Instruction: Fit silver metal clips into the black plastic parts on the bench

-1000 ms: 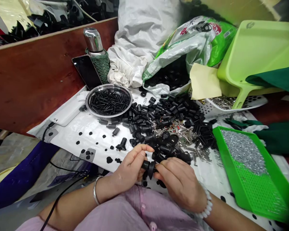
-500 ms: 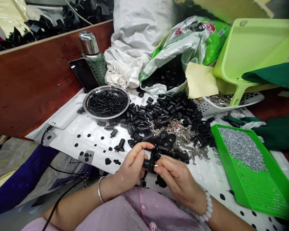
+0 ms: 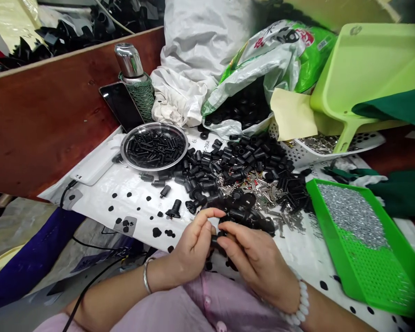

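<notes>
Left hand (image 3: 193,249) and right hand (image 3: 256,263) keep a small black plastic part (image 3: 215,239) in narrow grip; it seems light, stiff.

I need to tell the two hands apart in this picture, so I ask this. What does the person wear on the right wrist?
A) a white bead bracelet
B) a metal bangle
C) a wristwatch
A. The right hand wears a white bead bracelet at its wrist, while the left hand wears a metal bangle.
</notes>
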`<control>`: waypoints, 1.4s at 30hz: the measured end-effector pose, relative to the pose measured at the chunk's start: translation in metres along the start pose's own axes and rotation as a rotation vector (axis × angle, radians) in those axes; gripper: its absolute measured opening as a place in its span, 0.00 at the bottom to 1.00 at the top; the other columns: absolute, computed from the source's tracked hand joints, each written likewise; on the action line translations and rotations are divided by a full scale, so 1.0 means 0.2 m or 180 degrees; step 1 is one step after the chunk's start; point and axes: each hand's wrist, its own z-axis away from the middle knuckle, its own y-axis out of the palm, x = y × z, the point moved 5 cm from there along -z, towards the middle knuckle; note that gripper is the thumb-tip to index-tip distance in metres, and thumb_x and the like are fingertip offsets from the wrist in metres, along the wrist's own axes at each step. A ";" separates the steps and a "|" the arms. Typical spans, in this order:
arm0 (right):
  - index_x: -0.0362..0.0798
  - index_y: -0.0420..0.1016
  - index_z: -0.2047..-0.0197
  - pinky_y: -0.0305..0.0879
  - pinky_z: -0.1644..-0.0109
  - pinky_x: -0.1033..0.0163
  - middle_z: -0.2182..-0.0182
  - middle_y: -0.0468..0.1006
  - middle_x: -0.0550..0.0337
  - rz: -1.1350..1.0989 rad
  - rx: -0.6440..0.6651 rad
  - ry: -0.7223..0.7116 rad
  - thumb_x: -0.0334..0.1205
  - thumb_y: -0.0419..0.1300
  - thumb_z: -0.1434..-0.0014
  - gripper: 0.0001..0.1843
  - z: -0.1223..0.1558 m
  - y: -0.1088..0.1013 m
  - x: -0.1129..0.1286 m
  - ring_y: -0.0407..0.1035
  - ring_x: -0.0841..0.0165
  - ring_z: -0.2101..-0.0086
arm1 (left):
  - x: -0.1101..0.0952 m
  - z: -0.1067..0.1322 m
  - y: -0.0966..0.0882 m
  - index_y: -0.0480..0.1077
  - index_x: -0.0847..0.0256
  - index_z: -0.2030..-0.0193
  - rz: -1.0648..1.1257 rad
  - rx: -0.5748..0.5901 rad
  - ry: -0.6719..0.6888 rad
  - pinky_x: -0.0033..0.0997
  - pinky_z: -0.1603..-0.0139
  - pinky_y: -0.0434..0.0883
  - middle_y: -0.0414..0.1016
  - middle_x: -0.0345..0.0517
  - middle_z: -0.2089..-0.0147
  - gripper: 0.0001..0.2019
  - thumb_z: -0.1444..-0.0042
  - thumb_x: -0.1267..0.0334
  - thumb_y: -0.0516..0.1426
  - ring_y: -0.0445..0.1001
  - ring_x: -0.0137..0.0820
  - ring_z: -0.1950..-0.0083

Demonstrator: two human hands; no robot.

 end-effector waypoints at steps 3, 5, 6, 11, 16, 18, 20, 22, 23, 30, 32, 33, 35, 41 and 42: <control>0.39 0.63 0.50 0.69 0.70 0.65 0.71 0.76 0.55 0.0260 0.0073 -0.0130 0.42 0.48 0.36 0.17 -0.01 -0.02 0.00 0.71 0.69 0.72 | -0.01 0.00 -0.01 0.61 0.57 0.49 0.0222 0.0069 -0.0210 0.17 0.85 0.49 0.53 0.32 0.80 0.14 0.37 0.58 0.43 0.48 0.19 0.83; 0.36 0.59 0.44 0.71 0.65 0.61 0.63 0.76 0.47 0.0484 0.0239 -0.0338 0.48 0.49 0.38 0.26 -0.01 -0.03 0.01 0.72 0.64 0.64 | -0.01 0.00 -0.02 0.61 0.56 0.49 0.0401 0.0118 -0.0417 0.17 0.86 0.49 0.52 0.30 0.81 0.14 0.37 0.58 0.43 0.46 0.19 0.85; 0.36 0.57 0.42 0.72 0.62 0.59 0.58 0.75 0.43 0.0631 0.0332 -0.0493 0.47 0.50 0.38 0.27 -0.01 -0.03 0.01 0.71 0.62 0.60 | 0.00 0.00 -0.03 0.61 0.56 0.48 0.0486 0.0167 -0.0542 0.17 0.86 0.48 0.50 0.29 0.83 0.14 0.37 0.58 0.43 0.45 0.19 0.85; 0.37 0.63 0.47 0.71 0.65 0.60 0.63 0.77 0.47 0.0843 0.0456 -0.0814 0.38 0.48 0.36 0.17 0.03 0.01 0.02 0.72 0.64 0.65 | 0.04 0.00 -0.03 0.60 0.55 0.45 0.0482 0.0254 -0.0684 0.17 0.86 0.47 0.50 0.29 0.82 0.16 0.37 0.57 0.43 0.44 0.18 0.86; 0.39 0.68 0.58 0.67 0.75 0.65 0.76 0.74 0.55 0.0508 0.0470 -0.0225 0.47 0.43 0.35 0.21 0.02 0.05 0.00 0.69 0.69 0.77 | 0.01 0.01 -0.03 0.60 0.56 0.44 0.0120 0.0149 -0.0281 0.17 0.85 0.50 0.58 0.34 0.75 0.17 0.37 0.57 0.44 0.48 0.17 0.83; 0.36 0.67 0.53 0.70 0.70 0.62 0.70 0.77 0.49 0.0649 0.0385 -0.0342 0.51 0.42 0.36 0.26 0.02 0.03 0.01 0.72 0.66 0.70 | 0.02 0.01 -0.04 0.60 0.56 0.45 0.0225 0.0188 -0.0382 0.17 0.85 0.50 0.57 0.33 0.76 0.17 0.38 0.57 0.44 0.48 0.17 0.84; 0.35 0.62 0.46 0.71 0.63 0.58 0.59 0.75 0.40 0.0928 0.0386 -0.0695 0.51 0.46 0.37 0.27 0.02 0.03 0.03 0.72 0.61 0.61 | 0.03 0.02 -0.05 0.60 0.55 0.45 0.0421 0.0226 -0.0573 0.17 0.86 0.50 0.54 0.31 0.80 0.17 0.38 0.56 0.45 0.47 0.18 0.85; 0.37 0.59 0.43 0.71 0.61 0.55 0.52 0.72 0.38 0.1220 0.0502 -0.1117 0.42 0.50 0.37 0.23 0.04 0.04 0.04 0.70 0.58 0.56 | 0.05 0.02 -0.06 0.60 0.56 0.45 0.0633 0.0312 -0.0788 0.17 0.87 0.48 0.47 0.28 0.84 0.17 0.38 0.55 0.45 0.44 0.19 0.86; 0.37 0.60 0.44 0.71 0.62 0.56 0.52 0.72 0.40 0.1297 0.0529 -0.1292 0.37 0.51 0.38 0.20 0.04 0.04 0.05 0.71 0.59 0.57 | 0.06 0.03 -0.05 0.60 0.56 0.45 0.0703 0.0357 -0.0881 0.17 0.87 0.47 0.44 0.27 0.85 0.18 0.39 0.54 0.45 0.42 0.19 0.86; 0.33 0.61 0.48 0.70 0.62 0.59 0.64 0.77 0.46 0.0838 0.0205 -0.1178 0.42 0.48 0.36 0.21 0.07 0.09 0.03 0.72 0.63 0.63 | 0.04 0.04 -0.06 0.62 0.55 0.46 0.0214 0.0125 -0.0835 0.18 0.86 0.49 0.50 0.30 0.83 0.18 0.39 0.55 0.44 0.46 0.20 0.85; 0.35 0.60 0.47 0.70 0.61 0.60 0.63 0.77 0.47 0.0597 0.0095 -0.0967 0.43 0.48 0.36 0.21 0.08 0.11 0.03 0.71 0.64 0.62 | 0.02 0.04 -0.07 0.64 0.57 0.47 -0.0020 0.0018 -0.0609 0.19 0.85 0.51 0.54 0.33 0.81 0.17 0.39 0.56 0.45 0.49 0.21 0.84; 0.36 0.59 0.46 0.69 0.60 0.61 0.62 0.76 0.47 0.0452 0.0040 -0.0837 0.43 0.48 0.36 0.21 0.08 0.11 0.03 0.71 0.64 0.61 | 0.01 0.04 -0.08 0.64 0.58 0.47 -0.0135 -0.0043 -0.0446 0.20 0.84 0.53 0.56 0.34 0.80 0.17 0.39 0.56 0.45 0.51 0.22 0.82; 0.38 0.58 0.45 0.69 0.60 0.63 0.61 0.76 0.48 0.0161 -0.0024 -0.0588 0.43 0.47 0.36 0.21 0.06 0.11 0.04 0.71 0.66 0.60 | -0.03 0.05 -0.08 0.65 0.60 0.48 -0.0305 -0.0120 -0.0128 0.21 0.80 0.58 0.60 0.36 0.79 0.17 0.38 0.57 0.45 0.56 0.23 0.80; 0.41 0.59 0.43 0.68 0.68 0.64 0.70 0.75 0.56 0.0142 -0.0241 -0.0300 0.51 0.49 0.38 0.27 -0.02 0.03 0.01 0.71 0.68 0.70 | -0.22 -0.04 -0.10 0.61 0.61 0.45 -0.0929 -0.0273 0.1012 0.22 0.78 0.58 0.57 0.35 0.78 0.17 0.36 0.58 0.41 0.56 0.23 0.79; 0.41 0.58 0.42 0.68 0.69 0.65 0.72 0.75 0.57 0.0205 -0.0309 -0.0257 0.51 0.51 0.39 0.27 -0.01 0.00 -0.01 0.71 0.69 0.72 | -0.27 -0.07 -0.11 0.59 0.61 0.44 -0.1162 -0.0340 0.1261 0.22 0.77 0.59 0.57 0.35 0.77 0.17 0.35 0.59 0.41 0.56 0.23 0.79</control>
